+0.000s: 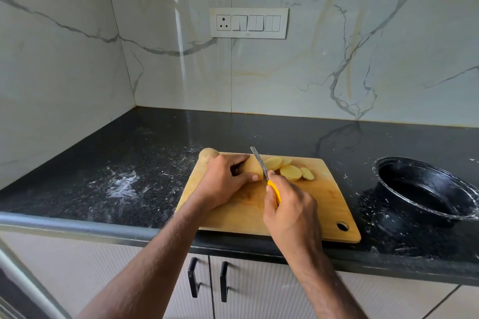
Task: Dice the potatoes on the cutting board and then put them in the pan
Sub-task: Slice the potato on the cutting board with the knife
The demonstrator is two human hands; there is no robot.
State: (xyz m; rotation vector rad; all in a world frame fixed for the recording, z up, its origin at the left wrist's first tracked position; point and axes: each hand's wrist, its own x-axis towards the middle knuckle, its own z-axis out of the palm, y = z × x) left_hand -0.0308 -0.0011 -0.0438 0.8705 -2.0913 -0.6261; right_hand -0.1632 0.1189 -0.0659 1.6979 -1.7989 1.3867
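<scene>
Knife [259,163] in R hand [290,212], L hand [223,184] on potato [252,169].

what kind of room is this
Most likely a home kitchen. A person slices a potato on a wooden cutting board set on a dark stone counter, a black pan stands beside it, and cabinet doors sit below the marble-look wall.
</scene>
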